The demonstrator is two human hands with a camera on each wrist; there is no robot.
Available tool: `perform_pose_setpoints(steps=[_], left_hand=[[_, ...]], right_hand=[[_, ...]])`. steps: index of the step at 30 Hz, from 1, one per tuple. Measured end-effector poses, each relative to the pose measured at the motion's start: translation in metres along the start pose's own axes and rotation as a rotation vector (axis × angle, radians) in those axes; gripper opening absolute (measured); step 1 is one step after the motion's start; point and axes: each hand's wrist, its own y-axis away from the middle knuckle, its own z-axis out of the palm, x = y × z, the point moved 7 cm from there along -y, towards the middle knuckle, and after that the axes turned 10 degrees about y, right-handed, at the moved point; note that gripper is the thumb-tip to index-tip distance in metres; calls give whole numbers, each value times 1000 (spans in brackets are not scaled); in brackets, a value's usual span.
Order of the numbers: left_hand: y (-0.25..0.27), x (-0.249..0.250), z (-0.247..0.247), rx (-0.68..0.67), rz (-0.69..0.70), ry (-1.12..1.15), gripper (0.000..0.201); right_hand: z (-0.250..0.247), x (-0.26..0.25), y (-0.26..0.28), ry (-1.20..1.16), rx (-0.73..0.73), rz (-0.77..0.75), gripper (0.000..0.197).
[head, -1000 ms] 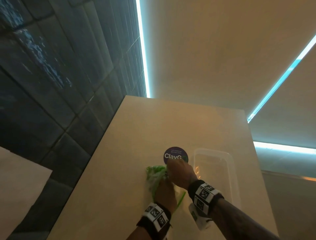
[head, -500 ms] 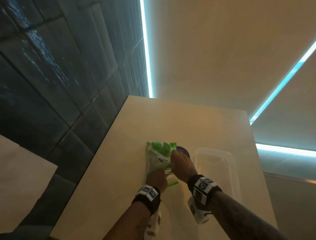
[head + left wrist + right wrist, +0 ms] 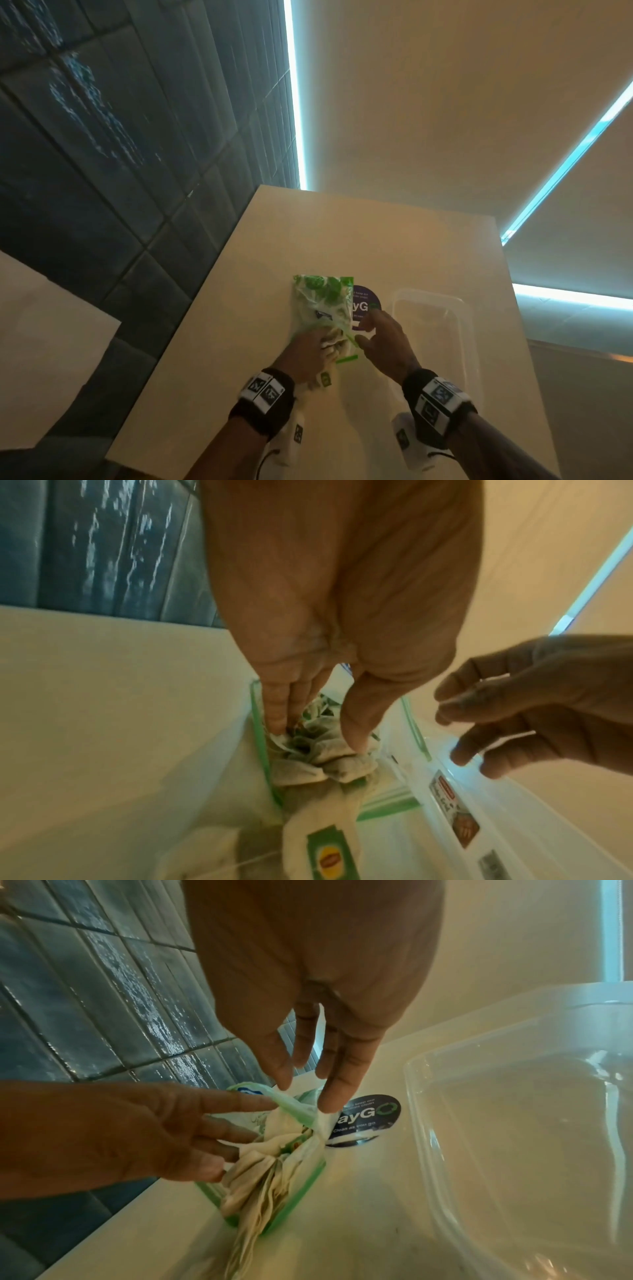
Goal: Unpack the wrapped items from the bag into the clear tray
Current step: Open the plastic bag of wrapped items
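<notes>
A clear zip bag (image 3: 323, 301) with green print and a green zip strip lies on the cream counter, its mouth toward me. Cream wrapped tea bags (image 3: 329, 761) bunch at the mouth, and one with a green label (image 3: 329, 850) trails out. My left hand (image 3: 315, 737) has its fingers inside the mouth and pinches the wrapped bundle (image 3: 253, 1167). At the right side of the mouth, my right hand (image 3: 304, 1096) pinches the bag's rim between thumb and finger. The clear tray (image 3: 462, 329) stands just right of the bag, with nothing seen in it.
A round dark sticker (image 3: 366, 301) on the counter is half covered by the bag. A dark tiled wall (image 3: 120, 171) runs along the counter's left edge. Bare counter (image 3: 359, 240) stretches beyond the bag and tray.
The bag went from crumpled between my hands to lying flat with its mouth toward me. My left fingers moved into the mouth. My right hand shifted right, off the sticker.
</notes>
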Motion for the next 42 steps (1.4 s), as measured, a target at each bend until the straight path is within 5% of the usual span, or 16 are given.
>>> perform_pose_setpoints(steps=[3, 5, 9, 15, 18, 21, 25, 31, 37, 42], left_hand=[[22, 3, -15, 168, 32, -71, 36], [38, -2, -23, 291, -86, -257, 31], [56, -33, 1, 158, -380, -275, 29], [60, -32, 25, 70, -249, -111, 38], [65, -21, 15, 195, -216, -92, 26], [69, -1, -2, 362, -30, -103, 23], [60, 26, 2, 263, 295, -218, 37], [46, 33, -3, 239, 211, -52, 19], [45, 30, -9, 279, 57, 371, 10], [52, 27, -11, 244, 29, 652, 21]], right_hand=[[11, -2, 16, 13, -154, 53, 6], [33, 0, 25, 40, -351, 119, 16], [72, 9, 43, -149, -548, 391, 27], [101, 9, 47, -383, -453, 533, 26], [96, 6, 46, -389, -441, 500, 17], [77, -4, 37, -294, -437, 339, 12], [45, -27, 27, -86, -466, -8, 15], [3, -37, 9, -98, -331, -131, 6], [-14, -32, 8, -521, -189, 38, 13], [-12, -32, 10, -701, -197, 65, 18]])
